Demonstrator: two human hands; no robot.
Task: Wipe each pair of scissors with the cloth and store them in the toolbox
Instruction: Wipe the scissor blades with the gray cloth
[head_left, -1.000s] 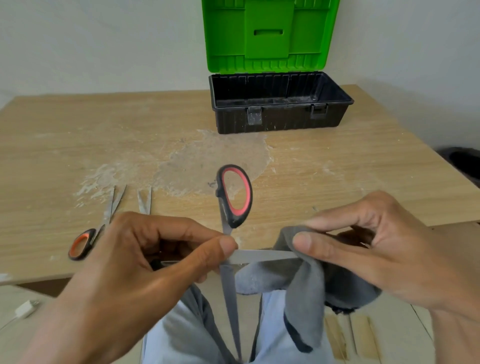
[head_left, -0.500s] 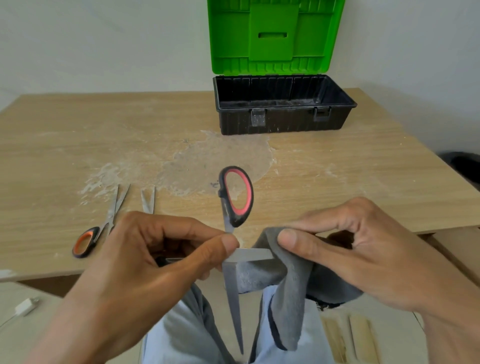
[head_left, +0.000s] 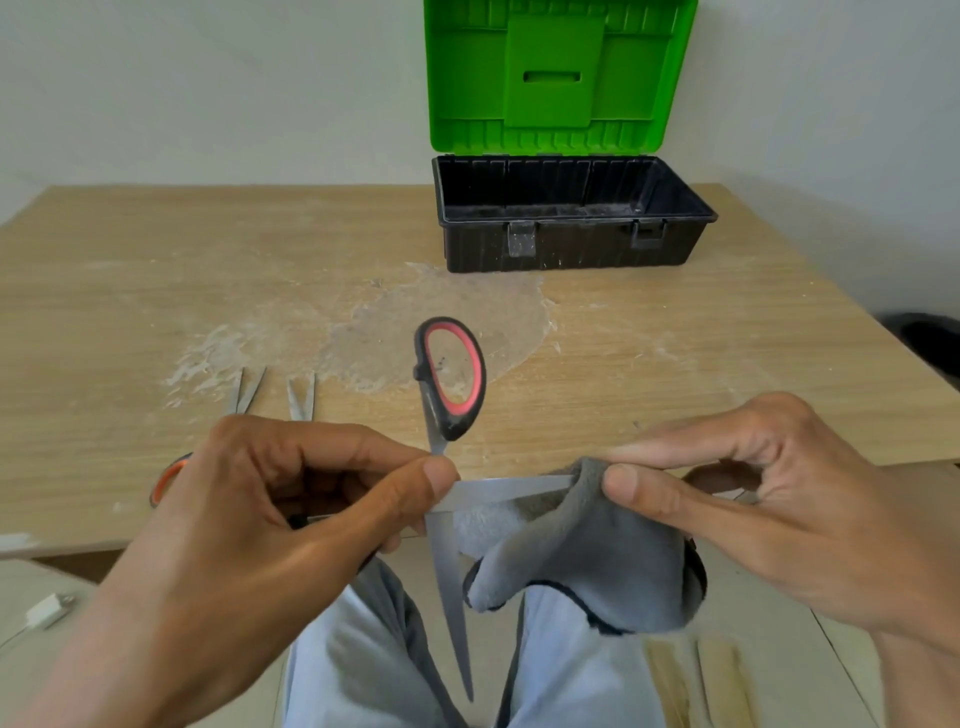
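- Left hand (head_left: 270, 519) pinches the wide-open scissors (head_left: 448, 566) at the pivot, centre frame;
- Right hand (head_left: 753, 499) pinches the grey cloth (head_left: 597, 561) round the sideways blade;
- Toolbox (head_left: 571, 244) stands lid-up, upper right; other scissors (head_left: 248, 391) lie centre left.

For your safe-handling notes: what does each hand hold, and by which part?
Left hand pinches the open scissors near the pivot; right hand pinches the grey cloth folded round one blade.

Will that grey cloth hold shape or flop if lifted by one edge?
Likely flops: the cloth droops in folds below the right hand pinching it. Probably light, as a thumb-and-finger pinch carries it. Its fuzzy nap looks grippy, unlikely to slip.
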